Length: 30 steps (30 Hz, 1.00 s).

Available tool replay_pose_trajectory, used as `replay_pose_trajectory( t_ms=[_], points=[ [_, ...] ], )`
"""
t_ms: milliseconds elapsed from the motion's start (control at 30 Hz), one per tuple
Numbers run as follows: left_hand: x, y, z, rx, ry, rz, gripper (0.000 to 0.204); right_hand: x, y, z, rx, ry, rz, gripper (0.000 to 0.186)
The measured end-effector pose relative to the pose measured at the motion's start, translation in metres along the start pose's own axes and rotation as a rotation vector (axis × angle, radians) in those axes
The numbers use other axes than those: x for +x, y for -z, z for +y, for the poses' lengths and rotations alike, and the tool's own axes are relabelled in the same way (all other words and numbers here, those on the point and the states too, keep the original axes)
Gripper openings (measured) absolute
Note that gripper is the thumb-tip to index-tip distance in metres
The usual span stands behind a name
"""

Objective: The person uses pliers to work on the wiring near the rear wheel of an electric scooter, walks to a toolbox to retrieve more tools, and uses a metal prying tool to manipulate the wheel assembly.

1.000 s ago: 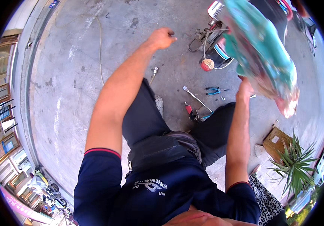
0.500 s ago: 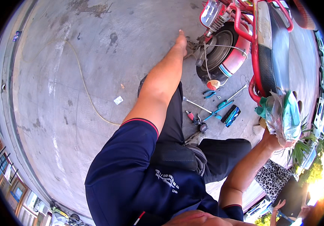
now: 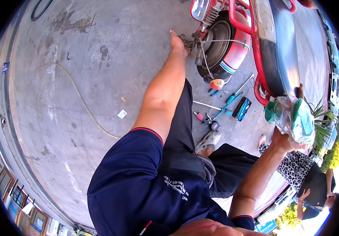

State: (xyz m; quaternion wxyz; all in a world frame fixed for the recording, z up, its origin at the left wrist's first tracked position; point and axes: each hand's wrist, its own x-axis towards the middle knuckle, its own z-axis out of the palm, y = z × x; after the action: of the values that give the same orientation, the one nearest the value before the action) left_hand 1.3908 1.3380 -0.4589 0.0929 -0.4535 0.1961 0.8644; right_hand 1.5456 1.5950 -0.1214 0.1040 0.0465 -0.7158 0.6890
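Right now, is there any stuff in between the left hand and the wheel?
Yes. Some metal parts stick out beside the wheel, on the side where the left hand is, so they stand between the two. The picture does not show clearly whether the hand touches them.

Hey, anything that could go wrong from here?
The left hand, close to metal parts beside the rear wheel, might get pinched if the scooter shifts. The crumpled plastic bag in the right hand could snag on the red frame tube. The round gauge beside the shoe might get stepped on.
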Motion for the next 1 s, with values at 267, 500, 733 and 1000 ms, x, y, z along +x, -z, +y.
replay_pose_trajectory(
  t_ms=[267,500,733,1000],
  points=[
    [0.049,0.102,0.095,0.567,-0.351,0.361,0.043,0.006,-0.015,0.007,0.297,-0.004,-0.188,0.085],
    [-0.029,0.107,0.057,1.924,-0.664,-0.099,0.055,0.044,0.054,0.118,0.507,-0.503,0.095,0.044],
    [-0.129,0.044,-0.077,2.36,-0.203,-0.8,0.06,-0.014,0.084,0.404,0.216,-0.965,0.14,0.03],
    [-0.022,0.093,-0.167,1.224,-0.595,0.05,0.07,-0.057,0.001,0.429,-0.153,-1.036,-0.16,0.032]
  ],
)
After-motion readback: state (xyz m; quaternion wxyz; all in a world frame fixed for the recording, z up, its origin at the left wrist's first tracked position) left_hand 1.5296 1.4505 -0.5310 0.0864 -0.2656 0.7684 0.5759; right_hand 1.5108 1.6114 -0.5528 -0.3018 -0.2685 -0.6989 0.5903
